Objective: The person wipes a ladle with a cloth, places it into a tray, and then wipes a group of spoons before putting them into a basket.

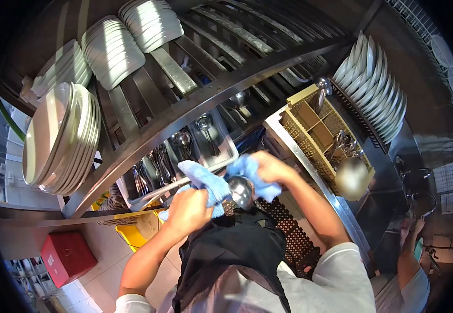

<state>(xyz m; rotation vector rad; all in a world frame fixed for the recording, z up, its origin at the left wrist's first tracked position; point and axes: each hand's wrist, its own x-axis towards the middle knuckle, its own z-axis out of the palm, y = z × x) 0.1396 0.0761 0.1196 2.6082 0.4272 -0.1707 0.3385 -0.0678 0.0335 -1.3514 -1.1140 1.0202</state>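
Observation:
My left hand [188, 210] is closed around a light blue cloth [205, 180], bunched up above the fist. Between my hands, in front of the black apron, shows the shiny rounded bowl of a ladle [240, 192]; its handle is hidden. My right hand [270, 168] grips blue cloth [250, 172] just beside that bowl. I cannot tell which hand carries the ladle through the cloth. Just beyond my hands is a metal cutlery tray [231, 151] with spoons and other cutlery sorted in its compartments.
Stacked white plates [62, 138] and square dishes [112, 52] stand on the slatted metal shelf [171, 70]. At right, a beige basket [310, 125] holds utensils near racked plates [375, 86]. A red box [67, 255] sits lower left. Another person [414, 281] works at lower right.

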